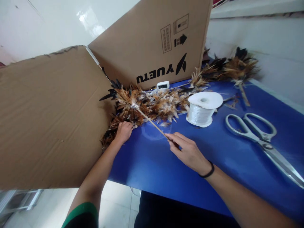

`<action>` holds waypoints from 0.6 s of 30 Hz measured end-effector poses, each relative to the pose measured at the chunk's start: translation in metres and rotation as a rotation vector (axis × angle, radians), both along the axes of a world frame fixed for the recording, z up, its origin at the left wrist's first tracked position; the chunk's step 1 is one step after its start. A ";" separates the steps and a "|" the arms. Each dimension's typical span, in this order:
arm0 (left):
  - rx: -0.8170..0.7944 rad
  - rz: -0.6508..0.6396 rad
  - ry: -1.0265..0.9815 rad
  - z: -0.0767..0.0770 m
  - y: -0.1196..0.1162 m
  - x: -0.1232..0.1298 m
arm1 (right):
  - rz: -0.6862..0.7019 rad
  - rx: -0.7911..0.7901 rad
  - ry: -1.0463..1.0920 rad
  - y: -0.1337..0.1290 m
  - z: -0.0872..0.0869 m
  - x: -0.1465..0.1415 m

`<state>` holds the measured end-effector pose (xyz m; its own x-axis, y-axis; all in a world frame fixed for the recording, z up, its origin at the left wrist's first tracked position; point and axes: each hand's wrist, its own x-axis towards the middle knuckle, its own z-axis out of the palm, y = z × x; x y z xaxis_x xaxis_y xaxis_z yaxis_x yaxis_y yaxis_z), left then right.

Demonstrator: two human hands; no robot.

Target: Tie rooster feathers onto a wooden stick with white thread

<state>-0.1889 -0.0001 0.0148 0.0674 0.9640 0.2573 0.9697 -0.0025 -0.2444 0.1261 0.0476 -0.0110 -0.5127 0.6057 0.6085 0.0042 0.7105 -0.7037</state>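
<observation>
My right hand pinches the lower end of a thin wooden stick. Brown and black feathers are fastened round the stick's far end, like a small feather duster. It points up and left over a heap of loose brown, white and black feathers. At the near left edge of that heap is my left hand, its fingers curled closed on feathers, with the fingertips partly hidden. To the right of the heap stands a white spool of shiny thread.
Large scissors lie on the blue table at right. Cardboard panels wall off the left and back. A small white digital display sits behind the feathers. More feather bundles lie at the back right.
</observation>
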 end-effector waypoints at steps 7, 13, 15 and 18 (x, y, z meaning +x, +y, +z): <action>0.028 -0.213 0.080 0.043 -0.003 -0.008 | -0.011 0.030 0.006 0.000 0.004 0.001; -0.107 -0.388 0.201 0.040 0.021 -0.012 | -0.037 0.031 0.007 0.003 0.001 0.002; -0.098 -0.205 0.113 0.030 0.022 -0.012 | -0.044 0.022 0.007 0.004 0.001 0.002; 0.004 0.129 0.025 0.011 0.014 -0.011 | -0.045 0.012 -0.009 0.003 0.002 0.002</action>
<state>-0.2003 0.0143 0.0257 -0.0506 0.9641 0.2605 0.9554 0.1228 -0.2687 0.1278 0.0510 -0.0087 -0.4907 0.6210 0.6113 0.0432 0.7180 -0.6947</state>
